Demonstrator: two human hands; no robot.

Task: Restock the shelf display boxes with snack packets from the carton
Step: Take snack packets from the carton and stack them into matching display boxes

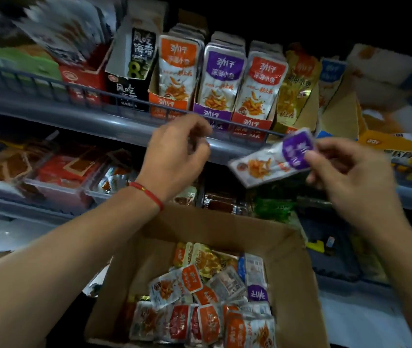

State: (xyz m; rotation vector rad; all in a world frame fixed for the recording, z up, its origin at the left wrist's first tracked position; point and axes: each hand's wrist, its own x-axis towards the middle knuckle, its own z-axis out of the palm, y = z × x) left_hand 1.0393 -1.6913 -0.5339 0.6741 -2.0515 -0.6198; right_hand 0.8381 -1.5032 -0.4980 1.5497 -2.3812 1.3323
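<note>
Purple packet [272,159] pinched by right hand [345,177] fingers; left hand [177,151] loosely curled, empty

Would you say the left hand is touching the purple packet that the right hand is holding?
Apart. The head view shows the left hand loosely curled left of the purple packet, shelf edge visible between them; only the right hand pinches it.
</note>
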